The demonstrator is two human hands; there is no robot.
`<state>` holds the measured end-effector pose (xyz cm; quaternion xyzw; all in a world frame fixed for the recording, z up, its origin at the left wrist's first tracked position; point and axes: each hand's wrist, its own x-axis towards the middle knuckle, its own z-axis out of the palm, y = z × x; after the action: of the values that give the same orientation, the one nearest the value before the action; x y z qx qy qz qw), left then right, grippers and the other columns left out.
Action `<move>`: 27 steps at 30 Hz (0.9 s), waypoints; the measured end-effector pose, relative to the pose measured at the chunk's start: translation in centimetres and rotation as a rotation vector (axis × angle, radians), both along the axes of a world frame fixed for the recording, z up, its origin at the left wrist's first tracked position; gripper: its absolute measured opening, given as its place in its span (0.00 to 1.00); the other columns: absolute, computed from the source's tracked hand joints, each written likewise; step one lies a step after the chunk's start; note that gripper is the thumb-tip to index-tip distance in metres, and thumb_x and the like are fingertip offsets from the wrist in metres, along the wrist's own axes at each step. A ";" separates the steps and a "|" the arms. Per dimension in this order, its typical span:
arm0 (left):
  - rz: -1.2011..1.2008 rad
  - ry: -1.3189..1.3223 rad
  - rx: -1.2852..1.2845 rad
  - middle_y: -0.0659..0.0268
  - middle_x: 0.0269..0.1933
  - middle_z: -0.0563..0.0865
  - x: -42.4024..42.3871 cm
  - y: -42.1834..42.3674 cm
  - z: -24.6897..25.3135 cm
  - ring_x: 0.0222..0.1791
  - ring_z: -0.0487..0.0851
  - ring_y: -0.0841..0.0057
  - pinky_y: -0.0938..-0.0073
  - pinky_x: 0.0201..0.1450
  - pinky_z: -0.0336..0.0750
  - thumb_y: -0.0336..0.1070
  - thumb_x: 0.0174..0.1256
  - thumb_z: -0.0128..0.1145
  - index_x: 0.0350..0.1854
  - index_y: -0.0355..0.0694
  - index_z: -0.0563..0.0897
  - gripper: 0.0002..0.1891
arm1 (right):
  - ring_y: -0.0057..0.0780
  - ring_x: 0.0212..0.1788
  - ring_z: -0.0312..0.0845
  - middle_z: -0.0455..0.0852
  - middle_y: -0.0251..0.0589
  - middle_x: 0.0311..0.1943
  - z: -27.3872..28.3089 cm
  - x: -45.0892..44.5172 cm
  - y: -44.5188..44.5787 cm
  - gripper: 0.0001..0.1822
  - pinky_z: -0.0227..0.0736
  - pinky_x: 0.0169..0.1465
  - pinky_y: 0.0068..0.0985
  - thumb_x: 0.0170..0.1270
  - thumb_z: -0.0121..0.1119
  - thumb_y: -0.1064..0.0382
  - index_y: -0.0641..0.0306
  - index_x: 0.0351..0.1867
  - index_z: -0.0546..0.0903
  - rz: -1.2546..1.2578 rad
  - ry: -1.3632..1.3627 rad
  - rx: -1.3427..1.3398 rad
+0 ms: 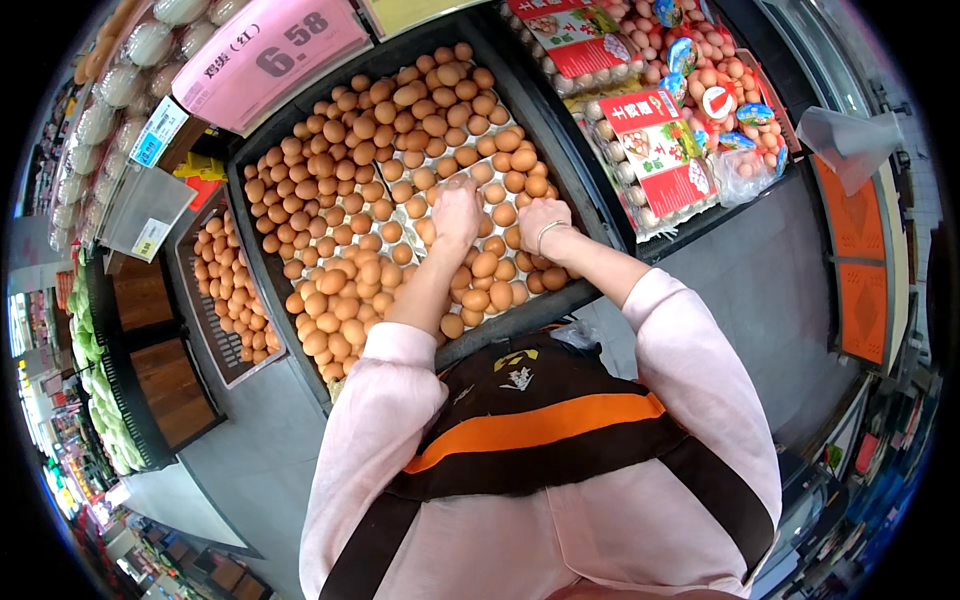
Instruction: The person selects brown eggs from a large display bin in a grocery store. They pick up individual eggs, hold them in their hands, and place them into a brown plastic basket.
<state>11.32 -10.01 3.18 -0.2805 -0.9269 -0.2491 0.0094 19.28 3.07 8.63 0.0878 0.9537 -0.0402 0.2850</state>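
Loose brown eggs point(345, 307) lie heaped over pulp egg trays point(390, 251) inside a black display bin point(510, 319). My left hand point(456, 210) reaches over the middle of the bin, its fingers curled down among the eggs. Just right of it, my right hand point(541, 223), with a bracelet at the wrist, is bent down over the eggs near the bin's right side. The fingertips of both hands are hidden, so whether either holds an egg does not show.
A brown plastic crate point(225, 367) of eggs stands left of the bin. On the right lie boxed eggs with red labels point(652, 150) and red net bags of eggs point(712, 82). A pink price sign point(270, 60) borders the bin's far edge. Clear-lidded egg packs point(97, 120) are stacked upper left.
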 end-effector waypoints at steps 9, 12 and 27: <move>-0.166 -0.028 -0.179 0.61 0.44 0.85 -3.1 1.7 -4.0 0.48 0.80 0.63 0.64 0.50 0.78 0.31 0.55 0.59 0.37 0.45 0.86 0.08 | 0.34 0.50 0.85 0.89 0.39 0.44 -0.8 -0.4 -1.1 0.15 0.80 0.49 0.30 0.52 0.70 0.56 0.56 0.42 0.88 0.097 -0.091 0.077; -0.131 -0.063 -0.157 0.60 0.48 0.83 -3.5 2.0 -4.1 0.51 0.79 0.62 0.63 0.52 0.77 0.31 0.56 0.58 0.39 0.45 0.85 0.09 | 0.35 0.50 0.85 0.89 0.41 0.44 -0.3 0.1 -0.5 0.18 0.79 0.50 0.30 0.51 0.72 0.52 0.57 0.42 0.88 0.099 -0.092 0.058; -0.222 -0.011 -0.467 0.60 0.52 0.82 -6.6 3.5 -4.3 0.55 0.79 0.62 0.62 0.54 0.76 0.40 0.57 0.60 0.47 0.42 0.82 0.16 | 0.46 0.45 0.84 0.87 0.48 0.40 -1.3 -1.4 2.8 0.17 0.78 0.50 0.38 0.57 0.62 0.51 0.62 0.40 0.86 -0.054 0.262 -0.151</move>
<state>4.68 -6.50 -1.09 -0.3737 -0.9229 -0.0293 -0.0881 17.91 5.89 7.30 0.0857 0.9743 -0.1306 0.1625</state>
